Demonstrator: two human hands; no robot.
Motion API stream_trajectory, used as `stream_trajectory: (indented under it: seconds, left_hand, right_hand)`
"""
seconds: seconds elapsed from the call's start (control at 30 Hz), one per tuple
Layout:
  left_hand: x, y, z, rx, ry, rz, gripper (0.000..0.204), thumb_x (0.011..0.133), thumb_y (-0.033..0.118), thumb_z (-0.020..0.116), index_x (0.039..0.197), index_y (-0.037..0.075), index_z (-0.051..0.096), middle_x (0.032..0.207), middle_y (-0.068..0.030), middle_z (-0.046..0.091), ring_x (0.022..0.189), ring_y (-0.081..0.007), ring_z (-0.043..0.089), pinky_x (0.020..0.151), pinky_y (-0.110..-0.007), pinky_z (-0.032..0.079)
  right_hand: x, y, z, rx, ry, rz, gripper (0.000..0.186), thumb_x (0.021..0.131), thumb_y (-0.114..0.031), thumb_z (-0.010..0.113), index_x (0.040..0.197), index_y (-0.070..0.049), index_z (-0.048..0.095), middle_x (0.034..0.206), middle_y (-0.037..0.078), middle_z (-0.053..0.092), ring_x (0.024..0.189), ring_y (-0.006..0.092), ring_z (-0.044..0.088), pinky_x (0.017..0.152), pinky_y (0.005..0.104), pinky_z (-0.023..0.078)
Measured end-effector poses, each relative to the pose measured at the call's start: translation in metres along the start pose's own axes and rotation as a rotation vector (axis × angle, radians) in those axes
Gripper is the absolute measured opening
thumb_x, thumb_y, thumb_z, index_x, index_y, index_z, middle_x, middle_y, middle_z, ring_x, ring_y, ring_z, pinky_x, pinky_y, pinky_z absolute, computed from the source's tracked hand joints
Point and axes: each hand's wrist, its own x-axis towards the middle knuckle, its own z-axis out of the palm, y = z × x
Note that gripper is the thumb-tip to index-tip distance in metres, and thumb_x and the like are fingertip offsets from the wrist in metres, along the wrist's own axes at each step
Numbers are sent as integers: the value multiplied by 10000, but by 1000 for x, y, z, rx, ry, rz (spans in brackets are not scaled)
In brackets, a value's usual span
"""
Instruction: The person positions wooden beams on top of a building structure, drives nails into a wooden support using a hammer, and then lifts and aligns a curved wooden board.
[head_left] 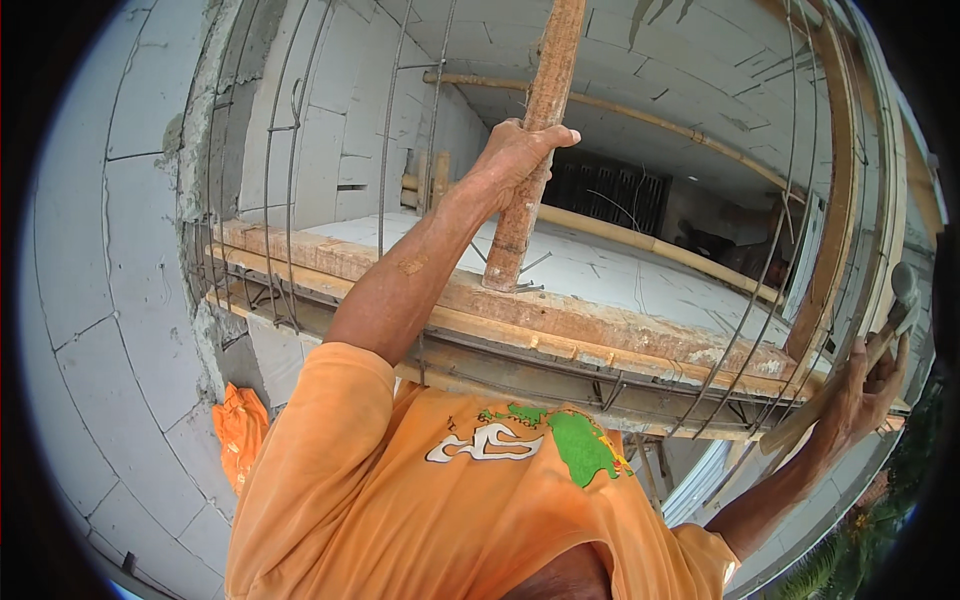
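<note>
My left hand [518,158] is wrapped round a rough wooden post [553,70], which stands with a slight tilt. The foot of the post rests on a timber beam [620,328] in front of my chest. Several loose nails [530,288] lie on the beam beside that foot. Out at the far right, my right hand [868,392] grips a hammer [905,286] by its wooden handle. The metal head points up and away from the post.
Thin steel bars [388,130] rise past the beam on both sides. A bamboo pole [655,247] crosses behind the post. Block walls [80,250] stand at the left, with an orange cloth [240,430] low down. A wooden frame [830,200] stands at the right.
</note>
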Motion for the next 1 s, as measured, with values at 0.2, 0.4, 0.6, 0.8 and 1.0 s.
stream_trajectory:
  seconds: [0.2,0.4,0.6,0.8,1.0]
  left_hand:
    - [5,-12,-11,-40,65,53,623,766,413,803,1089,-81,605,818,-128,553,665,-178,599,489,-337,473]
    - [10,-5,-6,22,-28,34,493,763,342,814,1025,-30,625,739,-72,563,597,-169,583,535,-346,503]
    - [7,-3,-5,22,52,32,415,753,268,771,999,-29,620,777,-85,575,638,-164,574,528,-348,468]
    - [10,-3,-6,28,67,14,443,745,285,779,999,-38,613,794,-90,569,666,-172,565,563,-368,474]
    - [4,-1,-6,68,74,14,465,734,279,779,1027,-46,619,810,-88,562,684,-175,552,559,-371,443]
  right_hand:
    - [-33,-50,106,325,-1004,402,539,936,-225,707,1391,-14,508,728,-26,501,546,66,493,477,252,419]
    - [-56,-19,224,95,-1447,498,414,925,-84,644,1295,53,521,712,3,486,514,91,480,441,270,411]
    - [-86,5,281,-38,-1789,575,299,888,-66,676,1133,77,583,684,39,525,505,124,500,411,300,397]
    - [-83,-25,276,-152,-1998,272,504,861,-114,698,1287,86,518,679,49,549,545,141,528,476,319,426]
    - [-75,-34,283,-62,-2055,198,582,851,-159,706,1352,79,532,670,15,520,552,132,512,513,322,433]
